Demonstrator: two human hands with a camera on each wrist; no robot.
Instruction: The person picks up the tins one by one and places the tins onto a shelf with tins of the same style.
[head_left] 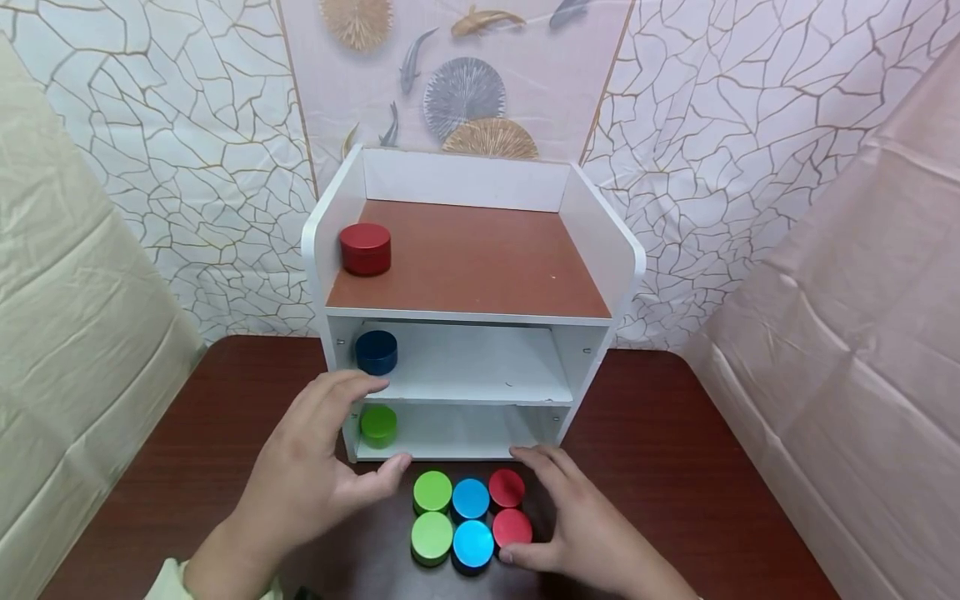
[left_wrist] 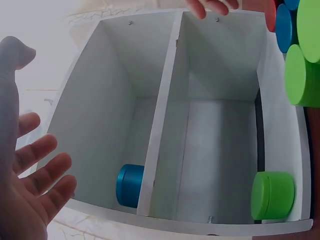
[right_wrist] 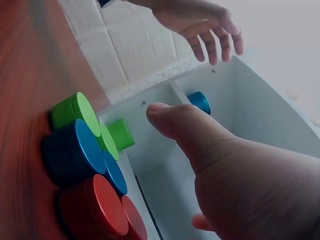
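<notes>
My left hand [head_left: 307,467] hovers in front of the shelf's left side, thumb and fingers spread, holding nothing. My right hand [head_left: 585,525] is beside two red round tins [head_left: 512,528], its thumb apart from its fingers and nothing in its grasp. Left of the red tins stand two blue tins [head_left: 472,543], then two green tins [head_left: 432,534], all grouped in two rows on the table. On the shelf unit's left side, one above another, are a red tin [head_left: 365,249] on top, a blue tin [left_wrist: 130,185] in the middle and a green tin [left_wrist: 272,195] at the bottom.
The white shelf unit [head_left: 468,318] has a brown top with raised sides and two compartments below. It stands on a dark red-brown table [head_left: 675,467]. Patterned cloth [head_left: 712,167] hangs behind, and pale fabric [head_left: 82,333] rises on both sides.
</notes>
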